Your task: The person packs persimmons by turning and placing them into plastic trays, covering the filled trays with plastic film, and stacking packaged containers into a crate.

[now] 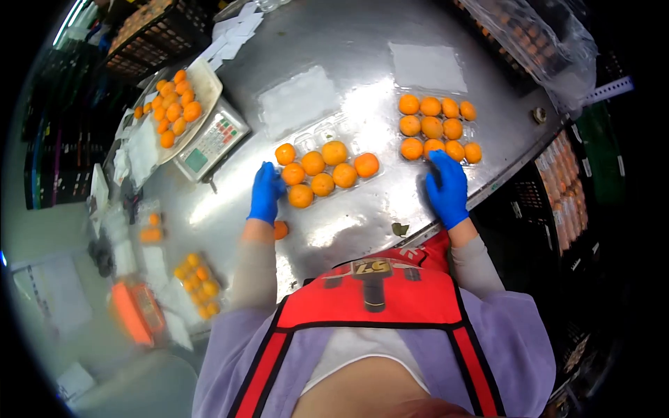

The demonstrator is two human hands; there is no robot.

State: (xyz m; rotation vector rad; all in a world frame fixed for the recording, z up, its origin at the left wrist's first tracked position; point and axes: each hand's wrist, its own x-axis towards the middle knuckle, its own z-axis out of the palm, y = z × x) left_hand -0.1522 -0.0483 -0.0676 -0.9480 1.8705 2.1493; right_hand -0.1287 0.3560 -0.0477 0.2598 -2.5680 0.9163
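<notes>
My left hand, in a blue glove, is at the left end of a clear plastic tray with several oranges in it. Its fingers are slightly bent and apart, and I see nothing in them. My right hand, also blue-gloved, reaches to the near edge of a second clear tray, filled with rows of oranges. Thumb and fingers are spread, with the fingertips at an orange in the near row. A single orange lies on the table beside my left wrist.
A scale with oranges in its pan stands at the left. Two clear lids with white sheets lie behind the trays. A leaf is near the front edge. Dark crates stand beyond the table.
</notes>
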